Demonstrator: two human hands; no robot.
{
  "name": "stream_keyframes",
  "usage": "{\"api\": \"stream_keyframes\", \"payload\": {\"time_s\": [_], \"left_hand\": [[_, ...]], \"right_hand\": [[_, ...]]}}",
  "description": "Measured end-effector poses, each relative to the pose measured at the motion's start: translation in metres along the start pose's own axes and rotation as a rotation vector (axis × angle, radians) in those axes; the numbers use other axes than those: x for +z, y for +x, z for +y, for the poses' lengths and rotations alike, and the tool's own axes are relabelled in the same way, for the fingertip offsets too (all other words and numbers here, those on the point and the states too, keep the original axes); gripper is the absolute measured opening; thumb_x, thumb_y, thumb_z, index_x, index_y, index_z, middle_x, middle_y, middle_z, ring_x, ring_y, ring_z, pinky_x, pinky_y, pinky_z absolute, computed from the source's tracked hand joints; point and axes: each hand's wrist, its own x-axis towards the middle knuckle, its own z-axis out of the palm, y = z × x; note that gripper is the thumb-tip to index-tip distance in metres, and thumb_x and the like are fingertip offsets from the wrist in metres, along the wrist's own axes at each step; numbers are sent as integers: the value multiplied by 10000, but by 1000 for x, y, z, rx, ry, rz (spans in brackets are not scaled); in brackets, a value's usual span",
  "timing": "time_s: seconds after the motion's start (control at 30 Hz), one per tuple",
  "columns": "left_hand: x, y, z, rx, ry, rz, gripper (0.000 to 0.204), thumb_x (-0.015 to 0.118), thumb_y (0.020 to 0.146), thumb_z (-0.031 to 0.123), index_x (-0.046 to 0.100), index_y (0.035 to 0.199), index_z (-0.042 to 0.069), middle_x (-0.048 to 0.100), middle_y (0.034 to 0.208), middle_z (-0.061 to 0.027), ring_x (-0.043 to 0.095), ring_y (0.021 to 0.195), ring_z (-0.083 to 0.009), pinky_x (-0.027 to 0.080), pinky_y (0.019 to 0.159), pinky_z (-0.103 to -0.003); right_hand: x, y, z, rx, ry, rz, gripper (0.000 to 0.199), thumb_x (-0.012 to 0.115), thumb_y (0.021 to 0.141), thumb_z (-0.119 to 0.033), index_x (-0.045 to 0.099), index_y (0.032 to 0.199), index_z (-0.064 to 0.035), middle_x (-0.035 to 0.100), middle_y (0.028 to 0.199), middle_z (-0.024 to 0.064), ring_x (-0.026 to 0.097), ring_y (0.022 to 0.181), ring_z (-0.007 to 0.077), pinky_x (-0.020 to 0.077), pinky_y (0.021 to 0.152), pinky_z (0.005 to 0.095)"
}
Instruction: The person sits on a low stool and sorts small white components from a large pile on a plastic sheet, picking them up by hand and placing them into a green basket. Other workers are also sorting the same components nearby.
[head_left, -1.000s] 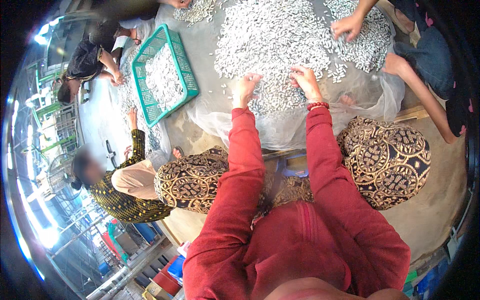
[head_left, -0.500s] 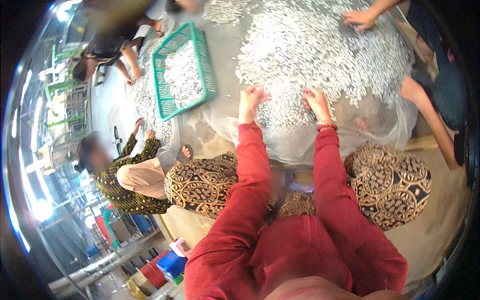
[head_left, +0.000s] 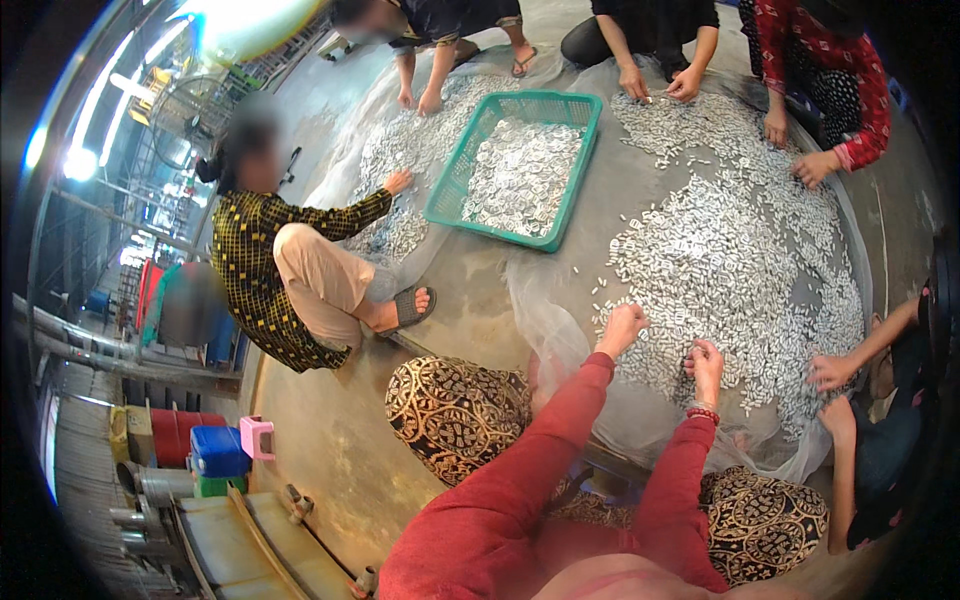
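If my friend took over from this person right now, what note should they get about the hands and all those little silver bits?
Left hand: curled, resting at the near edge of the pile of small silver pieces; whether it grips any is unclear.
Right hand: fingers down in the same pile, grip unclear.
Pieces lie spread on clear plastic sheeting on the floor.
Done: the green basket already holds many pieces.
Left: most of the pile is on the sheeting. Other people's hands work around it.
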Motion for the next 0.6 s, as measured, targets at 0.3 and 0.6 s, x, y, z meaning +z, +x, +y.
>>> {"api": "stream_keyframes", "payload": {"time_s": [0.3,0.6], "left_hand": [[-63,14,30,21,-1654,-298,153,501,832,176,557,893,47,571,896,-86,557,853,-206,479,713,-327],[-35,0,18,-81,54,-281,369,684,705,354,626,927,64,637,831,-119,601,761,-180,468,616,-326]], "right_hand": [[16,6,-16,-145,-128,-33,247,517,861,-182,589,1057,-51,587,740,11,534,618,76,433,531,205],[1,-3,-12,-68,-168,60,216,504,845,-117,608,1020,-44,641,766,67,594,593,102,467,529,233]]}}
